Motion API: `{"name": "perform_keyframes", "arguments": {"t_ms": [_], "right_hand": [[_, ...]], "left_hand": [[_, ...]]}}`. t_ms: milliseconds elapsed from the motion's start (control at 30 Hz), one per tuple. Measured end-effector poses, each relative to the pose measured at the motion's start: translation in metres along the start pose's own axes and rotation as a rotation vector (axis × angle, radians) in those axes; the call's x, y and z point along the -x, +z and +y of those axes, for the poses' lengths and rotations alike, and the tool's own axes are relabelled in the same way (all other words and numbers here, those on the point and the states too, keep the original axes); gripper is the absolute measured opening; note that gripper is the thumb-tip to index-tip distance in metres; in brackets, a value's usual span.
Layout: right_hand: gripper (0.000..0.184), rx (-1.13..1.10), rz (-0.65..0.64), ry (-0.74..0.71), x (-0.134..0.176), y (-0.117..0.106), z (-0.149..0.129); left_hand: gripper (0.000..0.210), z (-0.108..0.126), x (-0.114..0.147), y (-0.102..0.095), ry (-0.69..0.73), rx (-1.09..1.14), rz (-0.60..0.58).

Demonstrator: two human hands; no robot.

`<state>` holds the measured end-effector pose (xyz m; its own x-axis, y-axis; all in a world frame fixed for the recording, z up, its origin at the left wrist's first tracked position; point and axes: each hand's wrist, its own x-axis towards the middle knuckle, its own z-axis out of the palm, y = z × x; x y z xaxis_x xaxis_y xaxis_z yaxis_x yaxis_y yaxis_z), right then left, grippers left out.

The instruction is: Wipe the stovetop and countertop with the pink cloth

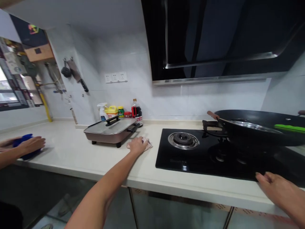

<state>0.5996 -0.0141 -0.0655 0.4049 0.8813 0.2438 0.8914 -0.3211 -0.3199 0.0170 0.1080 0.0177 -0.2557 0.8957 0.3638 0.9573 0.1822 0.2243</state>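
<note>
My left hand (136,145) presses a pale pinkish cloth (149,145) onto the white countertop (95,162), fingers closed over it. The cloth lies between an electric griddle pan (107,136) with a glass lid and the black gas hob (176,162). At the front edge of the hob, my right hand (277,187) rests on the counter with its fingers curled in. Nothing shows in that hand.
A wok (250,136) stands on the hob's right side, its wooden handle pointing left. Bottles, including a dark sauce bottle (136,111), line the wall. The range hood (214,38) hangs overhead. Another person's hand (33,144) holds a blue cloth (25,138) at left.
</note>
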Motion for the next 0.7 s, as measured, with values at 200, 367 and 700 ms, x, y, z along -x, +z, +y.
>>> {"name": "perform_keyframes", "arguments": {"t_ms": [200,367,700], "right_hand": [[0.054,-0.035,-0.026,0.038,0.018,-0.024,-0.022],[0.050,-0.014,-0.058,0.061,0.021,-0.031,-0.027],[0.058,-0.020,-0.037,-0.001,0.016,-0.021,-0.015]], "left_hand": [[0.049,0.079,-0.037,0.018,0.076,0.111,-0.148],[0.054,0.106,-0.016,0.014,0.162,0.099,-0.204],[0.057,0.041,0.088,-0.063,0.483,-0.083,-0.352]]}}
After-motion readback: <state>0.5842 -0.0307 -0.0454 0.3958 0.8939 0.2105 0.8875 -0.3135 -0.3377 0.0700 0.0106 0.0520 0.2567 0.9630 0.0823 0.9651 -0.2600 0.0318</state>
